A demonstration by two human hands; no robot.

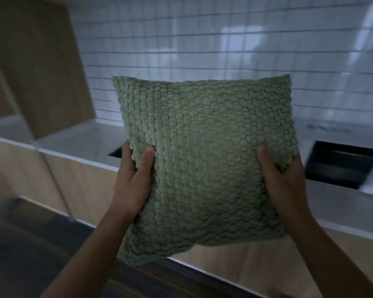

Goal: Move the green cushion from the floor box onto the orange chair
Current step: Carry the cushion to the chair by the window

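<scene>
While the green cushion [205, 164] is hanging upright in mid-air in front of a white tiled wall [202, 39] and a pale counter [78, 143], both hands are gripping it by its lower side edges. The left hand [134, 179] is pinching the left edge, thumb pressing into the knobbly front face and fingers wrapping out of sight behind; the right hand [282, 179] is doing the same on the right edge. The fabric is dimpling under each thumb, so it is reading as soft and squashy — probably light too, since nothing is supporting it from below. The coarse bobbled weave is likely giving plenty of friction, making a slip improbable. Taking hold at the two opposite sides seems the sensible choice, as a single-corner grip would let it flop and swing. Neither the floor box nor the orange chair is showing here — the cushion is evidently mid-carry, well clear of the dark floor [30, 244].
</scene>
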